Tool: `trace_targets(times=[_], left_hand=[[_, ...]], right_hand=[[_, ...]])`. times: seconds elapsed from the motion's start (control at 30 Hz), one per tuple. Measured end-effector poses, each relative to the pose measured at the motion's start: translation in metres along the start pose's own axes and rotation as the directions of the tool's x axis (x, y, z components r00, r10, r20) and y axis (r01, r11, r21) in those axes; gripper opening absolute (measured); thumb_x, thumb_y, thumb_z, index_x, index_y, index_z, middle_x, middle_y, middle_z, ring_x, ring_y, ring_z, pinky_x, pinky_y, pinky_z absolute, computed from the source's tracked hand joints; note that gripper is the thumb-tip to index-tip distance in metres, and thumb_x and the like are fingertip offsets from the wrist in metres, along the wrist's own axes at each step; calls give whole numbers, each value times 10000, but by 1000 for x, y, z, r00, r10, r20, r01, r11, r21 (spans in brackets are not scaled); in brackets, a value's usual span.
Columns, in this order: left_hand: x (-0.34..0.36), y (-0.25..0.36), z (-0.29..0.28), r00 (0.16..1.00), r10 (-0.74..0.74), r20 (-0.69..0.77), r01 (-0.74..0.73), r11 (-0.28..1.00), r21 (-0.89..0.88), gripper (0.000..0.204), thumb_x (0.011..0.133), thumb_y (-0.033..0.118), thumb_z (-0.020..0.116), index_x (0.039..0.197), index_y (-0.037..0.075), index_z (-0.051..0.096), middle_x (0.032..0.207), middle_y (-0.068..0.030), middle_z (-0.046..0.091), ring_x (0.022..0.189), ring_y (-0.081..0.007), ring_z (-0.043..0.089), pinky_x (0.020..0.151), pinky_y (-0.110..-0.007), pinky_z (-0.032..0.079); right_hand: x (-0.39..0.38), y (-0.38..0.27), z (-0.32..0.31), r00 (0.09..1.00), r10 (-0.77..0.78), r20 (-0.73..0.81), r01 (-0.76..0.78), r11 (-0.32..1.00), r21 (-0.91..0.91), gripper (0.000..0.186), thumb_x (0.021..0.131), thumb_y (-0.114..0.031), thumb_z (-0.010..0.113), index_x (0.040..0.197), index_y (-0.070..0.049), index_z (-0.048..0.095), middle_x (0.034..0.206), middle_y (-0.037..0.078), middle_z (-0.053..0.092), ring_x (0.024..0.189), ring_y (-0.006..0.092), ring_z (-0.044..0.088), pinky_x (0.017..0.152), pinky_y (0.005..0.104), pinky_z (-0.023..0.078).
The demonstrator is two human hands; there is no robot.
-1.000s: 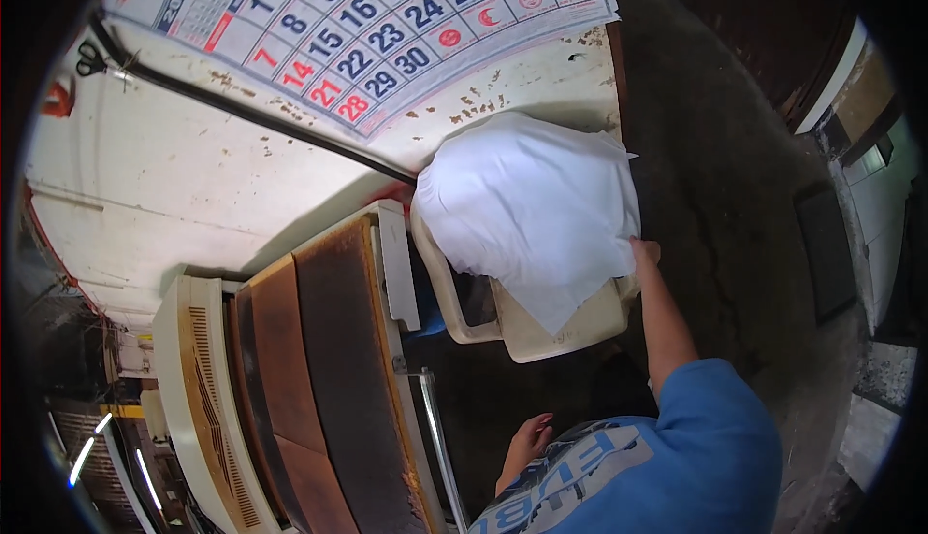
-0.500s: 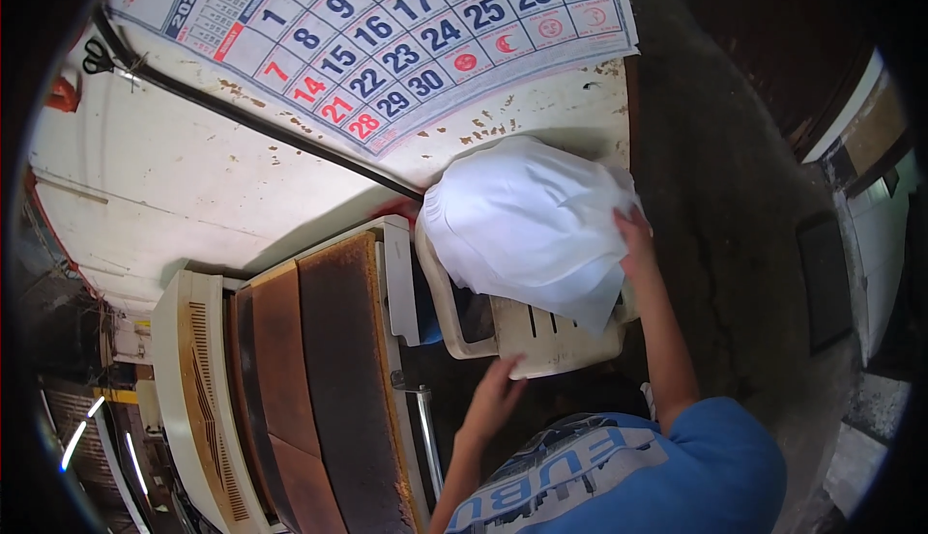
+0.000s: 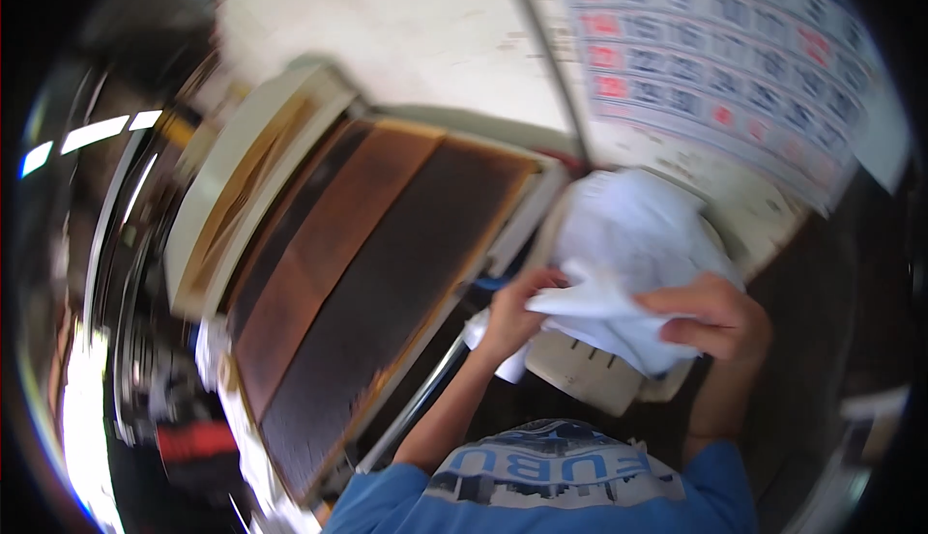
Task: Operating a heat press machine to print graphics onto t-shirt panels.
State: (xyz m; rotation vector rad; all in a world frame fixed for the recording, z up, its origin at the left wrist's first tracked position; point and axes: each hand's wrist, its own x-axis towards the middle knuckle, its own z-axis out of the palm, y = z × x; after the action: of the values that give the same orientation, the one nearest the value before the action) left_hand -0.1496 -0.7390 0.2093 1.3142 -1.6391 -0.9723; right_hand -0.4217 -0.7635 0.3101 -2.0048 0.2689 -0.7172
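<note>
Fingers (image 3: 681,299) of left hand (image 3: 512,312) and right hand (image 3: 732,317) grasped cloth (image 3: 633,220) over a chair (image 3: 580,376). Calendar (image 3: 715,65) was at the cloth's one o'clock, brown board (image 3: 367,254) at nine.

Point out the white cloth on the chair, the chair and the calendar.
White cloth (image 3: 633,230): head view, on its bunched upper part.
Chair (image 3: 585,375): head view, on the slotted seat.
Calendar (image 3: 717,58): head view, mid-grid.

- The white cloth (image 3: 628,225) hides much of the pale chair (image 3: 565,370), but not its near edge.
- The right hand (image 3: 715,319) is blurry, fingertips too.
- The calendar (image 3: 715,65) is blurry, and its top is cut off.
</note>
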Motion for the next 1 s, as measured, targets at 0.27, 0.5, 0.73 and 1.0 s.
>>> trace_targets(times=[0.27, 0.5, 0.73, 1.0], left_hand=[[-95, 21, -37, 972, -140, 187, 206, 888, -410, 184, 836, 178, 611, 890, 2, 623, 763, 18, 578, 729, -39, 488, 678, -213, 407], [-184, 32, -86, 976, -122, -182, 70, 960, -270, 169, 842, 158, 597, 943, 23, 611, 790, 3, 568, 768, -68, 517, 732, -216, 427], [-318, 27, -141, 993, -113, -22, 83, 836, -542, 197, 790, 175, 661, 904, 15, 653, 727, 3, 595, 653, -51, 524, 618, -195, 440], [-422, 8, -177, 914, -219, -340, -196, 497, -845, 220, 740, 171, 694, 887, 13, 653, 815, -40, 641, 738, -100, 585, 714, -246, 472]], right_hand=[[72, -33, 29, 967, 64, -247, -64, 998, 11, 261, 783, -104, 516, 952, 74, 604, 917, 129, 632, 872, 160, 564, 823, 233, 383], [138, -68, 105, 998, -43, -47, 43, 999, -2, 216, 777, -126, 538, 885, 43, 620, 842, 92, 625, 814, 131, 559, 773, 219, 387], [213, -104, 227, 942, -287, 174, 277, 957, 80, 176, 748, -101, 549, 862, 4, 632, 852, 69, 629, 806, 119, 560, 751, 216, 399], [252, -96, 407, 877, -479, 44, 463, 816, -347, 294, 778, -133, 629, 1041, -18, 564, 803, 113, 606, 707, 148, 569, 657, 264, 455]])
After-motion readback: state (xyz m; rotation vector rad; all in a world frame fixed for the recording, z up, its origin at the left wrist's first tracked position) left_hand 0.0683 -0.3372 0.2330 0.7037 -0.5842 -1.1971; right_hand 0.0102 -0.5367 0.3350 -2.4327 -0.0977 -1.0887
